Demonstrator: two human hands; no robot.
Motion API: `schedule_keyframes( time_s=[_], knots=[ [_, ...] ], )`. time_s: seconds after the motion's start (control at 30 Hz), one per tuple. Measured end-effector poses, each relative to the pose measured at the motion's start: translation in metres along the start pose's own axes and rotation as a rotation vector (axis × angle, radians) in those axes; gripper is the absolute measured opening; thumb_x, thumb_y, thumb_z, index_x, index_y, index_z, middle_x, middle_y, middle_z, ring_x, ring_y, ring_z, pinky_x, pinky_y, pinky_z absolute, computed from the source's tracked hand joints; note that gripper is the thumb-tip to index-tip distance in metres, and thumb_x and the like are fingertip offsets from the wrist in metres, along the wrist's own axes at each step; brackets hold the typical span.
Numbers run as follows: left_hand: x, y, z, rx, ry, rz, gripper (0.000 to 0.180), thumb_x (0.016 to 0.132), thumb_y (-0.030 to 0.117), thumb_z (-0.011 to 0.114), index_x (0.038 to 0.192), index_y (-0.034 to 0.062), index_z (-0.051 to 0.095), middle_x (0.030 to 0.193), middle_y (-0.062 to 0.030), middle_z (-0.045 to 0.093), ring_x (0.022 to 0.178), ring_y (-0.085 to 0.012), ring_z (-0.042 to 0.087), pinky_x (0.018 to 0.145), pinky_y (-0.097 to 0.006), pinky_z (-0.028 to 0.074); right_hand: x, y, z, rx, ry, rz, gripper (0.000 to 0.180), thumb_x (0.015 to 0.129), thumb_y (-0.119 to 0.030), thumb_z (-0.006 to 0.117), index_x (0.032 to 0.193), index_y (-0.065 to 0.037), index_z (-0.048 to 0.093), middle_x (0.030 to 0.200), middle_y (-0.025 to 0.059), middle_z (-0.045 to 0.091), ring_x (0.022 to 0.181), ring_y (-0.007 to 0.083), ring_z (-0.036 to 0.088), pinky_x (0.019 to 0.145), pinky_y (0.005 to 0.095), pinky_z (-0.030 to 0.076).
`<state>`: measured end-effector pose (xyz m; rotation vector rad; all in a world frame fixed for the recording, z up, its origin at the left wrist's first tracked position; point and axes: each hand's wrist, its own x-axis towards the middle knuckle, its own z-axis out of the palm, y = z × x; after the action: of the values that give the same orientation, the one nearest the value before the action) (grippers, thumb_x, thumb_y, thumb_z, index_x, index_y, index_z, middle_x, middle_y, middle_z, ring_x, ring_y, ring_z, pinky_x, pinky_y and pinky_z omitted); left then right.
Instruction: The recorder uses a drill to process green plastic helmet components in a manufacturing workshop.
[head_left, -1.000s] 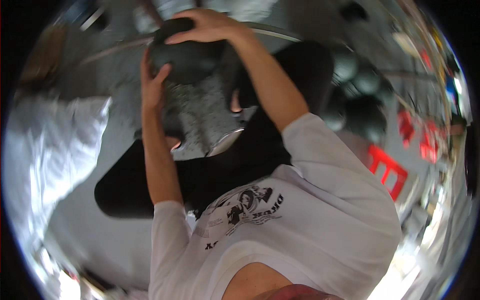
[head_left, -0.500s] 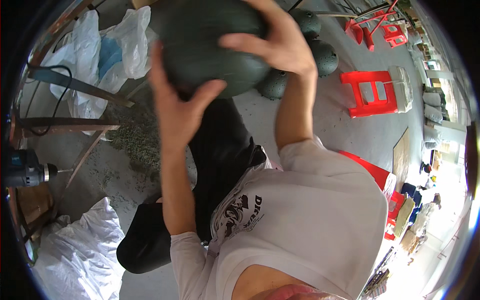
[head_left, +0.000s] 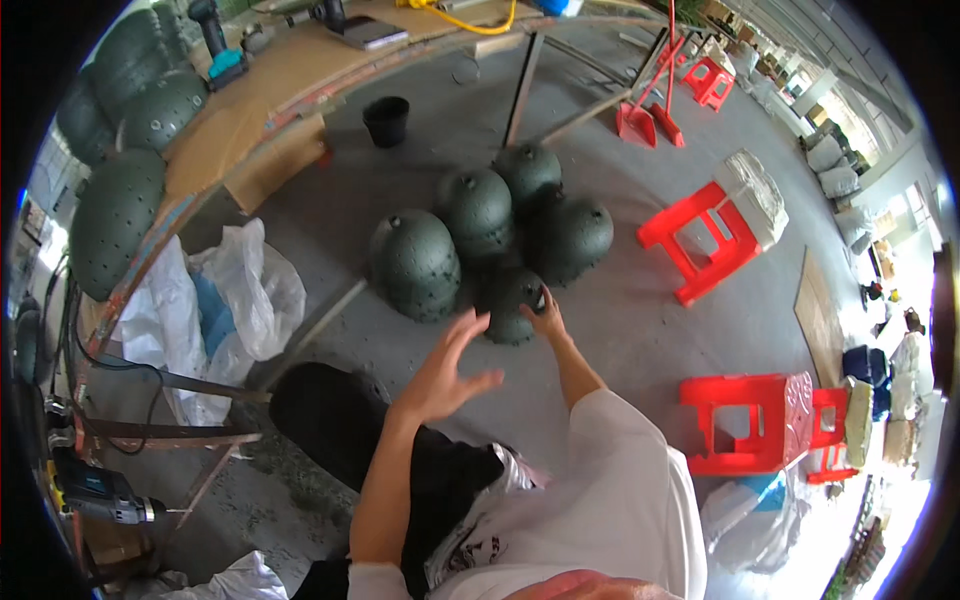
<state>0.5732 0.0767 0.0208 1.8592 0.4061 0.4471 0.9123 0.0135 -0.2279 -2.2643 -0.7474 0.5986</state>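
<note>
Several dark green, hollow-looking domes dotted with small holes stand in a group on the grey floor ahead of me. My right hand (head_left: 545, 318) is at the right side of the nearest dome (head_left: 510, 308), its thumb and fingers apart and touching the surface. To the left of that dome, my left hand (head_left: 448, 372) hangs in the air with fingers spread, holding nothing. A stack of domes (head_left: 412, 262) rises beyond my left hand. Others, a left-rear dome (head_left: 473, 203), a far dome (head_left: 530, 172) and a right dome (head_left: 572, 238), sit close together.
At left, a workbench (head_left: 225, 140) carries more perforated domes (head_left: 118, 222) and a cordless tool (head_left: 222, 55). White plastic bags (head_left: 255, 290) lie below it, near a drill (head_left: 100, 490). A black bucket (head_left: 387, 121) stands beyond. Red stools (head_left: 705, 240) are on the right.
The large dark green dome that both hands held up close is now out of them, apparently down on the floor. My left hand has come away, and the view has shifted toward the dome group.
</note>
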Motion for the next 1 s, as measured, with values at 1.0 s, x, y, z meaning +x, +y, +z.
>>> schedule_keyframes(
  time_s=[1.0],
  knots=[
    [-0.398,0.039,-0.137,0.279,0.088,-0.819,0.041,0.092,0.023,0.077,0.126,0.0049,0.065,0.124,-0.0124,0.070,0.116,-0.0263,0.066,0.097,-0.039,0.052,0.031,-0.031,0.056,-0.488,0.045,-0.285,0.040,0.095,-0.018,0.061,0.134,-0.013,0.063,0.153,0.0204,0.047,0.145,0.0401,0.040,0.118,0.0511,0.037]
  ],
)
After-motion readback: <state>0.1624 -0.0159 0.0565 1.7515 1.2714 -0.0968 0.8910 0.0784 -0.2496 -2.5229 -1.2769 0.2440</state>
